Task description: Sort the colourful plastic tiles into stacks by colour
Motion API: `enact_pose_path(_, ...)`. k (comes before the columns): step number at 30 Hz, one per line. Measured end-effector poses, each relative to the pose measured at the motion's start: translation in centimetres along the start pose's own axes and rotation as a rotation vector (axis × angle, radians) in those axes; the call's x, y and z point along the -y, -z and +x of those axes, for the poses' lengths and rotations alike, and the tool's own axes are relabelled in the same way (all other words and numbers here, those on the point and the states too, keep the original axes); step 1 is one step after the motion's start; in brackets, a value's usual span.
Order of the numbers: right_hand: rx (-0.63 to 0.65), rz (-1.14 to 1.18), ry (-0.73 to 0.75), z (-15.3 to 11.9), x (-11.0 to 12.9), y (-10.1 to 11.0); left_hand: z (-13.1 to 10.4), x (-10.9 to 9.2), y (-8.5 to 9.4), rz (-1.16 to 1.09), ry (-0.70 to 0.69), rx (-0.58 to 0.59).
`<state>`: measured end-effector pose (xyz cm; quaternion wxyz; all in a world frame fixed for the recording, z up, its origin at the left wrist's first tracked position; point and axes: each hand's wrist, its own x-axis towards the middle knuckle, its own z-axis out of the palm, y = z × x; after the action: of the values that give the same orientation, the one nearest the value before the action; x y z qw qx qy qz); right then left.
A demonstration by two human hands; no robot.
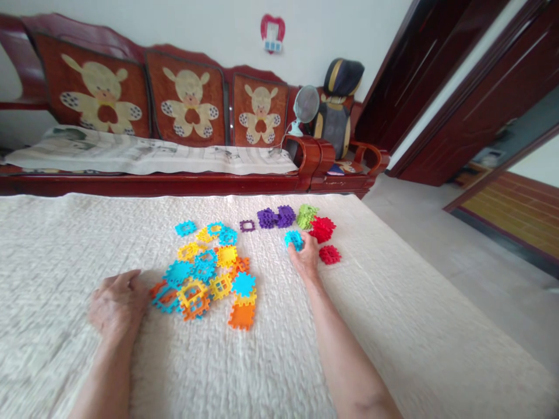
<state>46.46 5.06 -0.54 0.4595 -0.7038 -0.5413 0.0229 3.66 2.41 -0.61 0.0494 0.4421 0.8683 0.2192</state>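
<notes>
My right hand [307, 254] has its thumb and fingers around a small stack of blue pieces [293, 240], close to the red pieces [323, 229]. My left hand [119, 302] rests on the cloth at the left edge of a mixed pile, its fingers curled; what lies under them is hidden. That pile holds blue pieces [178, 272], yellow pieces [227, 256] and orange pieces [241, 316]. Behind it lies a single purple frame [247, 226]. Purple stacks [286, 216] and a green stack [307, 216] stand along the back.
A cream textured cloth [279, 361] covers the table. Beyond it stands a red wooden sofa [174, 185] with bear cushions [187, 105]. A small fan [306, 103] sits near the sofa's right arm, beside a chair [334, 125].
</notes>
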Motion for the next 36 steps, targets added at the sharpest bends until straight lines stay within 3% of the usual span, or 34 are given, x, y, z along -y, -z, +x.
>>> enact_pose_path(17, -0.033, -0.026, 0.019, -0.1, -0.2, -0.3, -0.3, -0.6, 0.5, 0.009, 0.03, 0.007)
enact_pose_path(25, -0.093, -0.028, 0.05, -0.1, -0.8, -0.6, -0.9, -0.6, 0.5, -0.019, -0.034, -0.013)
enact_pose_path(32, -0.209, 0.018, 0.307, 0.0, 0.3, -0.1, -1.2, -1.1, 0.6, 0.006, -0.069, -0.046)
enact_pose_path(36, -0.099, 0.132, 0.462, -1.7, 2.9, -0.9, -1.3, -1.0, 0.5, -0.012, -0.077, -0.044)
